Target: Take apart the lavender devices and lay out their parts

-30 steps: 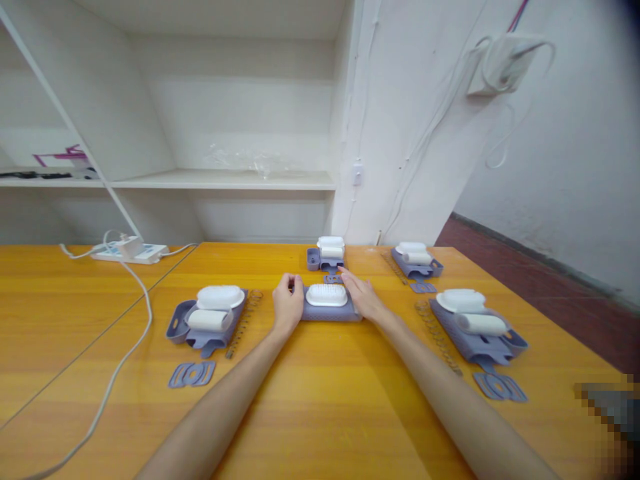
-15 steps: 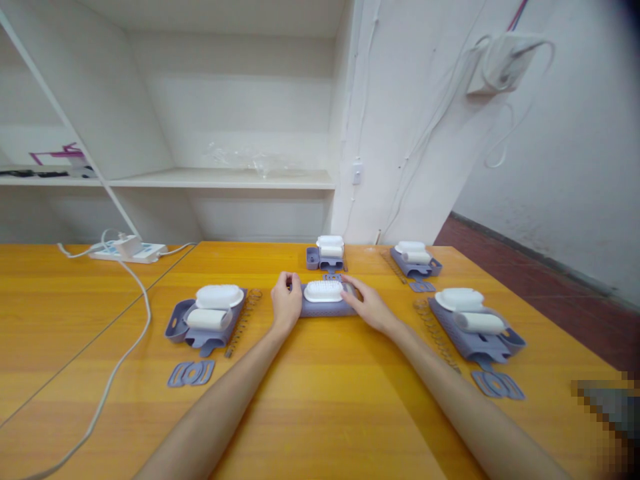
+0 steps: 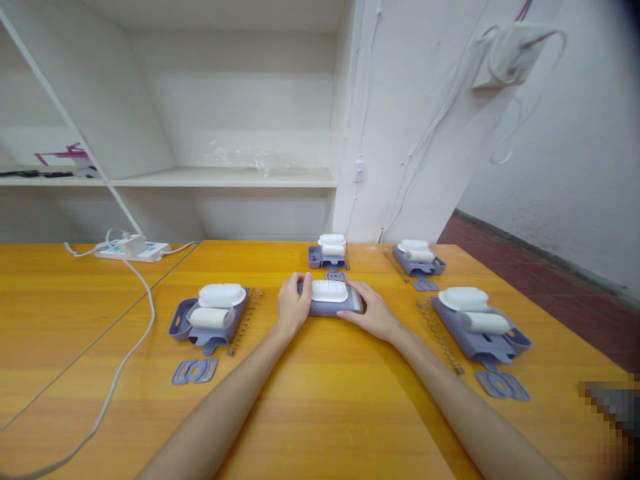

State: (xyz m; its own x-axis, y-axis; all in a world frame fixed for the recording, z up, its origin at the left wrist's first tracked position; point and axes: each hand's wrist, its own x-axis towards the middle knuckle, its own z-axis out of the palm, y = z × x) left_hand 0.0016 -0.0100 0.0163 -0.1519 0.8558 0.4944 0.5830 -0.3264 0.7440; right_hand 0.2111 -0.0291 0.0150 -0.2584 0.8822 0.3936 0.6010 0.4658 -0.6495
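A grey-purple plastic case (image 3: pixel 327 310) lies on the table in front of me, with a white oval brush piece (image 3: pixel 330 291) on top, bristles up. My left hand (image 3: pixel 294 301) is closed around the left end of the case, its thumb at the near side by the brush. At the right end, my right hand (image 3: pixel 374 313) grips the case, thumb along the front and fingers over the back corner. The fingertips behind the case are hidden.
Similar sets of purple case, white brush and white roller stand at the left (image 3: pixel 215 320), right (image 3: pixel 480 323), back (image 3: pixel 333 252) and back right (image 3: pixel 419 257). Metal springs (image 3: pixel 245 320) and flat purple plates (image 3: pixel 195 371) lie beside them. A power strip (image 3: pixel 133 250) trails a white cable.
My left hand has shifted from a raised pinch to a hold on the case's left end. My right thumb has moved from the brush's edge down to the case's front.
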